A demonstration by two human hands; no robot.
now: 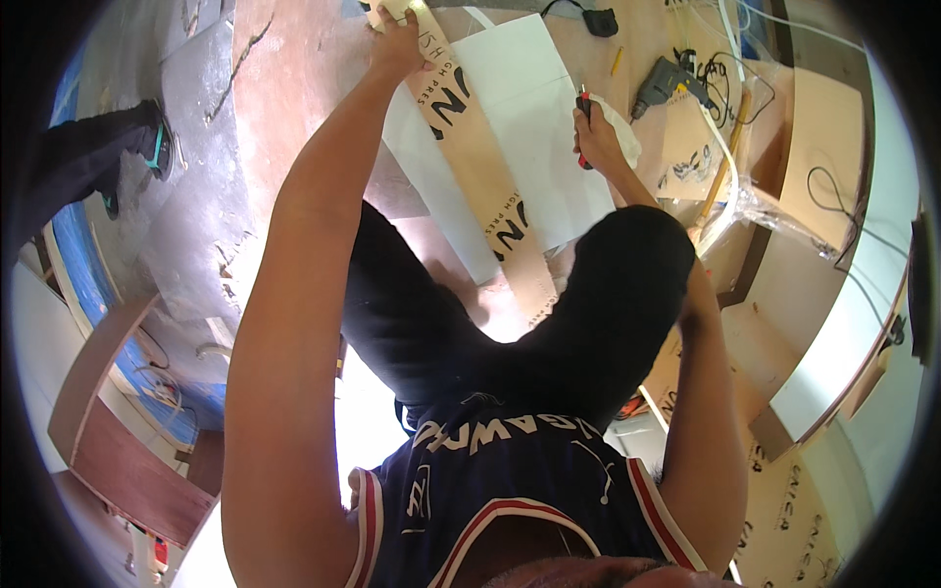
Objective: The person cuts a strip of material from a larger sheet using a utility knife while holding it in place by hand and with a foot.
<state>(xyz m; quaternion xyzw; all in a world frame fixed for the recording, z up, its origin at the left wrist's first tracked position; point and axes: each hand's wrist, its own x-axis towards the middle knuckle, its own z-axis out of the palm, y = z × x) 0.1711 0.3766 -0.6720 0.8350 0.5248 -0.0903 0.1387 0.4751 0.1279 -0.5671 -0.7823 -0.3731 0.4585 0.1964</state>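
Note:
My left hand presses on the far end of a long tan printed board strip, fingers apart. The strip lies slantwise across a white sheet, whose surface shows on both sides of it. At the sheet's right edge, my right hand is closed around a red and black utility knife. Its blade cannot be made out. The strip's near end lies between my bent knees.
A grey corded power drill lies right of the sheet, near a yellow pencil and a black tape measure. Another person's shoe is at the left. Brown panels stand at the right, and a curved reddish-brown piece lies lower left.

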